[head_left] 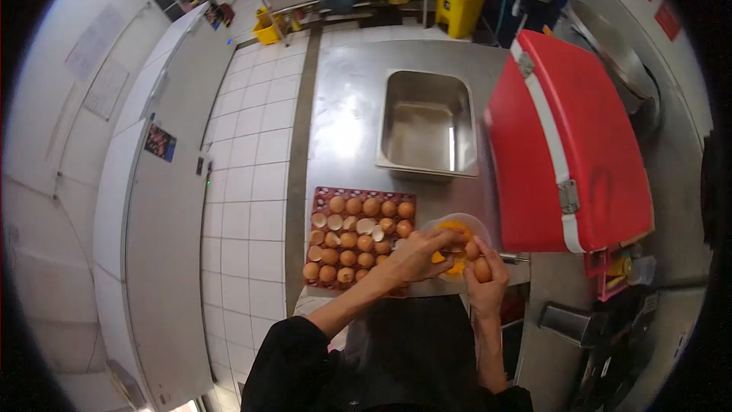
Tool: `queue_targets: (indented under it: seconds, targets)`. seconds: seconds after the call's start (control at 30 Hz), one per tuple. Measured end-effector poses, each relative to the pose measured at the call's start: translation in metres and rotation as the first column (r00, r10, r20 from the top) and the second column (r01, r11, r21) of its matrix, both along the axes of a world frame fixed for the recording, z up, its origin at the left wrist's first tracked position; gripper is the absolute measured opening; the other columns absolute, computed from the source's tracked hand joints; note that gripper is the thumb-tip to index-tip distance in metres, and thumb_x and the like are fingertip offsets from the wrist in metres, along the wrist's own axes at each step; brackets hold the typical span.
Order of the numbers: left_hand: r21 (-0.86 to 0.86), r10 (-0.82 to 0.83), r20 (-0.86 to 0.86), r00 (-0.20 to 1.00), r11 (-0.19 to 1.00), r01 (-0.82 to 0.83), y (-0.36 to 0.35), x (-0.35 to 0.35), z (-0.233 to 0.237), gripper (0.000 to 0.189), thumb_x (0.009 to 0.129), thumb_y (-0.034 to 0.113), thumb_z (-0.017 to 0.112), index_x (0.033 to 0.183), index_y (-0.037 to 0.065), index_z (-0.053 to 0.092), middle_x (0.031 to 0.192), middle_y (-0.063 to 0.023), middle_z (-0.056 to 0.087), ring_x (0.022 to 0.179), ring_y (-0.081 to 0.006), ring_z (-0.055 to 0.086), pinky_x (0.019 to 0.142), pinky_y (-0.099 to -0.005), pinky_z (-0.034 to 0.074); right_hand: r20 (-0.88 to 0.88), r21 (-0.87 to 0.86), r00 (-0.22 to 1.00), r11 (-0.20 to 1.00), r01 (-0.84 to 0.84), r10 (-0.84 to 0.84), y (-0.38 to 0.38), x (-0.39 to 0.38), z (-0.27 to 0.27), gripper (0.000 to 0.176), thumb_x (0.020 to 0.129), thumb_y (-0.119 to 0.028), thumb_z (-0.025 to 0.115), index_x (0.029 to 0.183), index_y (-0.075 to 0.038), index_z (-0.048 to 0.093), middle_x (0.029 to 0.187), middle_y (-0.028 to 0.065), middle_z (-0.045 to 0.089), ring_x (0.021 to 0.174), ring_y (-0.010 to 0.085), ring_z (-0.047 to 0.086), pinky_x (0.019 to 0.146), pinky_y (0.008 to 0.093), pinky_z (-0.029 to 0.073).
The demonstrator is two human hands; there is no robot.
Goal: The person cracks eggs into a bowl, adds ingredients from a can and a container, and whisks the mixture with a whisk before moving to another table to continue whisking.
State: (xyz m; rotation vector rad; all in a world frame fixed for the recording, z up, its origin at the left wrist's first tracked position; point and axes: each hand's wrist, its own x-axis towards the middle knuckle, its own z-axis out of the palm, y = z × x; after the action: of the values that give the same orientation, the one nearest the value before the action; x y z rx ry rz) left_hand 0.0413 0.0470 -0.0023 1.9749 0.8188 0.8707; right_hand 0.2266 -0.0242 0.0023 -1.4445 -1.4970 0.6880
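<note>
Eggs [348, 240], many apparently whole, sit in the tray [366, 191] among empty half-shells [335, 222], while yolk [456, 225] lies in the bowl [479, 224]: cracking looks only partly done. The left hand [415, 256] pinches what looks like a shell [455, 243] over the bowl; the right hand [489, 285], partly closed, cups two eggs.

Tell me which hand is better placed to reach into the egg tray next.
Left, probably: the left hand is nearer the egg tray, while the right hand holds eggs.
</note>
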Motion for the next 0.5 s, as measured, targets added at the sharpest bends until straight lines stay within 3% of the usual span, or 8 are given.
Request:
queue_targets:
  seconds: [0.1, 0.17, 0.37, 0.5]
  targets:
    - [-0.054, -0.003, 0.004, 1.000, 0.999, 0.003, -0.001, -0.008, -0.008, 0.046, 0.079, 0.002, 0.071, 0.124, 0.001, 0.061, 0.122, -0.0184, 0.065, 0.100, -0.0306, 0.069, 0.083, -0.0370, 0.058, 0.088, -0.059, 0.996, 0.998, 0.018, -0.013, 0.001, -0.007, 0.000, 0.053, 0.078, 0.005, 0.067, 0.129, -0.008, 0.063, 0.113, 0.0138, 0.065, 0.107, 0.0268, 0.066, 0.091, 0.0373, 0.054]
    - [0.061, 0.008, 0.011, 1.000, 0.998, -0.009, -0.001, -0.014, -0.012, 0.047, 0.080, 0.002, 0.071, 0.125, 0.002, 0.060, 0.125, -0.0181, 0.064, 0.101, -0.0306, 0.069, 0.083, -0.0377, 0.058, 0.200, 0.084, 0.980, 0.996, -0.001, -0.016, 0.004, -0.012, -0.001, 0.052, 0.078, 0.005, 0.066, 0.129, -0.009, 0.064, 0.113, 0.0133, 0.065, 0.106, 0.0269, 0.066, 0.089, 0.0384, 0.055]
    - [0.113, 0.045, -0.063, 0.997, 0.993, -0.038, -0.007, -0.040, 0.000, 0.049, 0.082, 0.005, 0.071, 0.130, 0.008, 0.057, 0.136, -0.0152, 0.057, 0.105, -0.0293, 0.067, 0.086, -0.0384, 0.057, 0.271, 0.096, 0.962, 0.993, -0.065, 0.036, 0.010, -0.030, 0.007, 0.052, 0.079, 0.005, 0.066, 0.129, -0.009, 0.064, 0.114, 0.0142, 0.064, 0.105, 0.0285, 0.066, 0.089, 0.0401, 0.056]
    - [0.218, 0.099, 0.003, 0.995, 0.971, -0.097, -0.011, -0.051, -0.013, 0.050, 0.084, 0.006, 0.071, 0.131, 0.008, 0.055, 0.137, -0.0143, 0.057, 0.106, -0.0282, 0.067, 0.086, -0.0384, 0.057, 0.268, 0.094, 0.962, 0.993, -0.070, 0.043, 0.012, -0.047, 0.012, 0.054, 0.075, 0.008, 0.065, 0.126, -0.007, 0.065, 0.110, 0.0149, 0.065, 0.103, 0.0290, 0.066, 0.091, 0.0384, 0.053]
